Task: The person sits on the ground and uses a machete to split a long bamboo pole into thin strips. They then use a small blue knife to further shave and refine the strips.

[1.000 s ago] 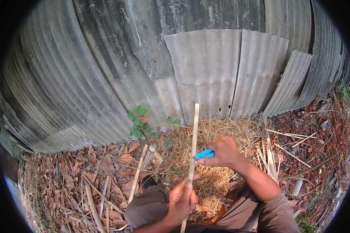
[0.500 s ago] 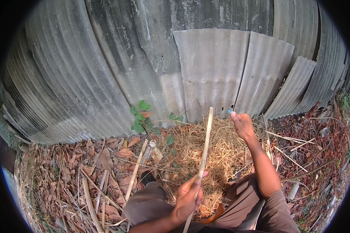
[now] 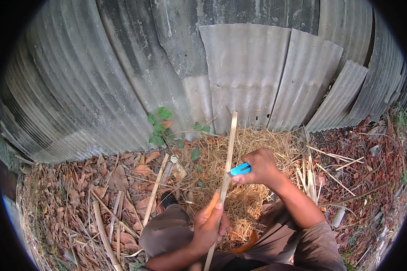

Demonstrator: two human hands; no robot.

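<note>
A long pale strip of split bamboo [image 3: 230, 149] slants up and away from my lap. My left hand [image 3: 206, 226] is wrapped round its lower part, and an orange strip [image 3: 211, 204] lies along that hand's index finger; what it is made of I cannot tell. My right hand [image 3: 263, 168] grips a blue utility knife [image 3: 240, 170]. The knife's tip meets the right side of the bamboo about midway up, above my left hand. Below, a bed of thin straw-coloured shavings [image 3: 253, 198] covers the ground between my knees.
Corrugated metal sheets [image 3: 244, 67] form a wall in front of me. A green plant [image 3: 158, 128] grows at its foot. Dry leaves and bamboo pieces [image 3: 105, 235] lie to the left, with thin split sticks [image 3: 334, 180] on the right. Another orange piece [image 3: 246, 244] shows at my lap.
My right hand has come back from beyond the strip's far end, down and left, bringing the knife to the bamboo. My left hand and the strip have shifted slightly left.
</note>
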